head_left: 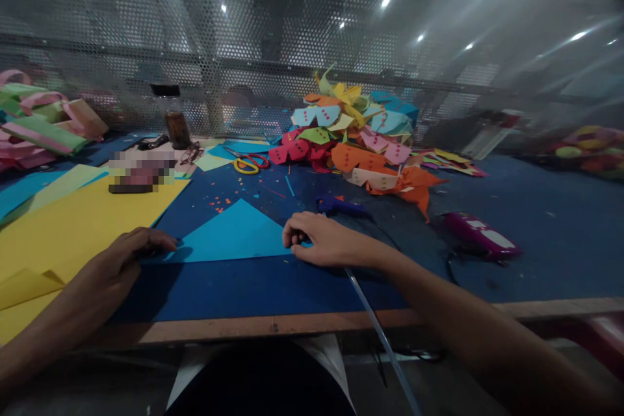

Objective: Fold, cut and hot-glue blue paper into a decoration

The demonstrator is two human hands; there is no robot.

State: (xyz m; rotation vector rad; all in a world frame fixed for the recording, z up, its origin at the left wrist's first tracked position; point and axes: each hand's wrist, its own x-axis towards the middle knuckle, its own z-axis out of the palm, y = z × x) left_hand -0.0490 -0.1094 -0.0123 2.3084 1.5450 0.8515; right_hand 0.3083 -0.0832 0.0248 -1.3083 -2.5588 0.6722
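Observation:
A blue sheet of paper [238, 234], folded into a triangle, lies in front of me with its point facing away and its long edge towards me. At its left corner, my left hand [124, 257] has its fingers closed together on the paper. My right hand [319, 238] is curled, thumb and fingers gripping the right corner. Just behind the right hand lies a blue glue gun [341, 206]. A clear glue stick [380, 331] sticks out below that hand and over the table edge.
Yellow sheets [73, 221] cover the left side, with a blurred-out dark object [139, 175] on them. Behind are scissors [246, 164], a jar [175, 120] and a heap of coloured paper shapes [355, 136]. A purple device [480, 234] with a cord lies right. Perforated metal [263, 32] stands behind.

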